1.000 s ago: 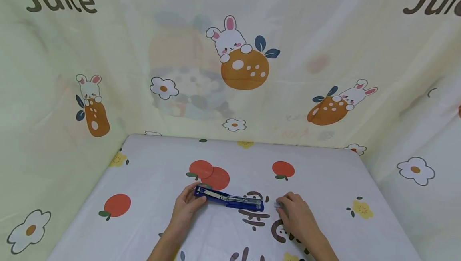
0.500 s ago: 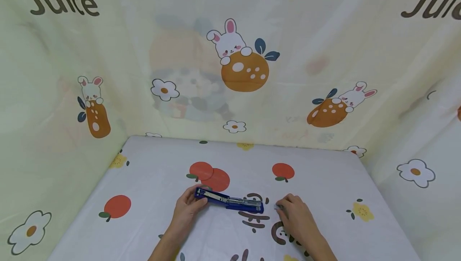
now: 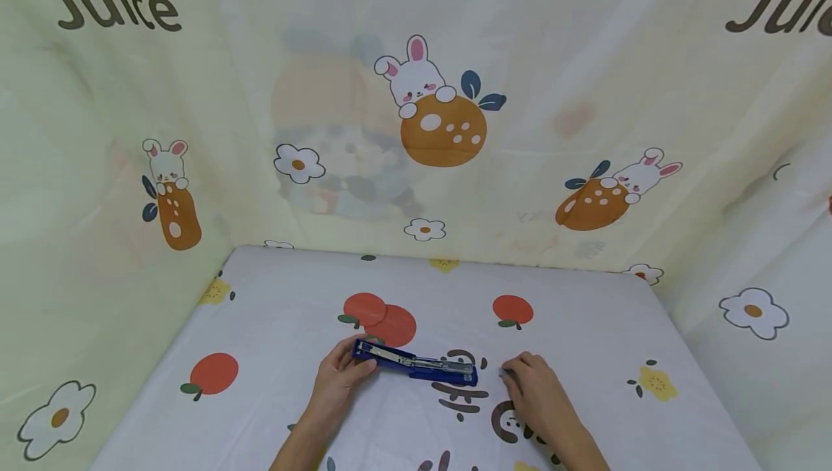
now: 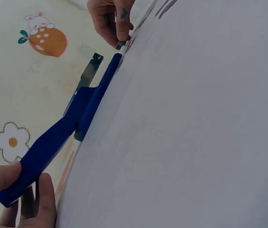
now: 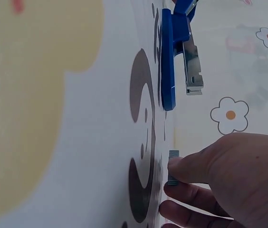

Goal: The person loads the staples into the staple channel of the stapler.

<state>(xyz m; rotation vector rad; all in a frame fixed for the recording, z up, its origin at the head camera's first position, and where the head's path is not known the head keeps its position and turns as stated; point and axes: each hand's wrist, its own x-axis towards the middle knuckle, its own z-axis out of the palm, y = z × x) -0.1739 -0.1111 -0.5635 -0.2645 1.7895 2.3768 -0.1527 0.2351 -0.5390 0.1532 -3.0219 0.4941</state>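
A blue stapler [image 3: 416,364] lies opened out, its top arm swung back to the left and its metal magazine showing. My left hand [image 3: 339,373] grips the end of that top arm between thumb and fingers. In the left wrist view, the stapler's base [image 4: 100,97] rests on the table while the held arm slants up. To the right of the stapler, my right hand [image 3: 534,388] pinches a small grey strip of staples [image 5: 173,167] between thumb and fingertip. A short gap separates the strip from the stapler's front end.
A white cloth with printed fruit and flowers covers the table [image 3: 286,326]. Printed curtains [image 3: 520,37] hang behind it and on both sides.
Both hands and the stapler stay almost where they were. The staple strip turns slightly in the right fingertips, and less of it shows now. The head view shifts a little.
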